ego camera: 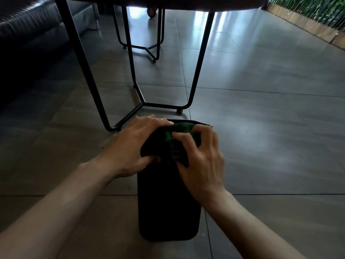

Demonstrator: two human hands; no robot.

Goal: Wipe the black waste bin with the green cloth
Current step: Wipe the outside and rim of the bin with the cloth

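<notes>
The black waste bin [168, 206] lies on its side on the tiled floor, its length running away from me and its far end near the table legs. A crumpled dark green cloth [177, 139] rests on the bin's upper far part. My right hand [201, 161] grips the cloth, fingers curled into it and pressing it against the bin. My left hand [130, 146] lies over the bin's left upper edge, fingers spread and thumb against its side, touching the cloth's left end.
A black metal table frame [141, 103] stands just beyond the bin, with a second frame [147, 47] farther back. A dark leather sofa [28, 25] fills the left. A wooden planter edge with greenery [308, 21] runs along the upper right. Grey floor tiles [270, 137] stretch to the right.
</notes>
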